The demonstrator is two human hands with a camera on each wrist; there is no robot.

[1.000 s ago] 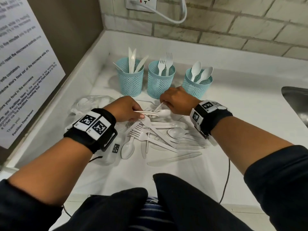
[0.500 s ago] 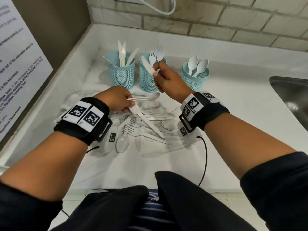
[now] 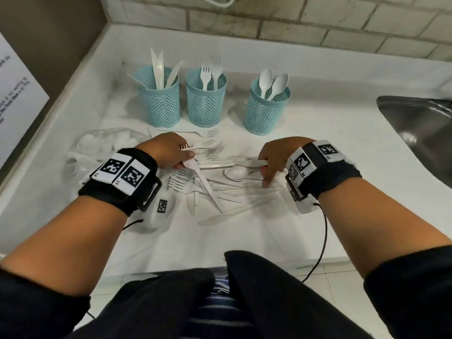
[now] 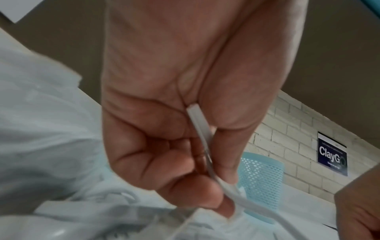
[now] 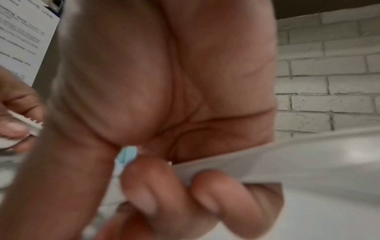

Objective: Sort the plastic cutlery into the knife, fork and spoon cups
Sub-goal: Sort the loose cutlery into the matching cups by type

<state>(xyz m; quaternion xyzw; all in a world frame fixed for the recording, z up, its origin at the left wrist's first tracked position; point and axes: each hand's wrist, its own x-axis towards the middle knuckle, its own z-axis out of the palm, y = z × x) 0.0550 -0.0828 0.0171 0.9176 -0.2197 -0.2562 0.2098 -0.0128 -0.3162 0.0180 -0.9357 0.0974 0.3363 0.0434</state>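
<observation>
Three blue mesh cups stand at the back: the knife cup (image 3: 159, 99), the fork cup (image 3: 205, 101) and the spoon cup (image 3: 266, 108). In front of them a pile of white plastic cutlery (image 3: 220, 184) lies on the white counter (image 3: 318, 148). My left hand (image 3: 186, 160) is at the pile's left edge and grips a fork (image 3: 195, 148) and a knife (image 3: 205, 187); the left wrist view shows a white handle (image 4: 202, 133) pinched between thumb and fingers. At the pile's right edge, my right hand (image 3: 265, 167) pinches the end of a white handle (image 3: 249, 163). Which kind of piece that is I cannot tell.
A clear plastic bag (image 3: 105, 143) with more cutlery lies left of the pile. A steel sink (image 3: 420, 133) is set into the counter at the right. A brick wall (image 3: 293, 23) closes the back, and a paper notice (image 3: 17, 99) hangs on the left wall.
My right hand lifted a knife up towards the cups, then came back down to the right side of the pile. My left hand stayed at the pile with its pieces.
</observation>
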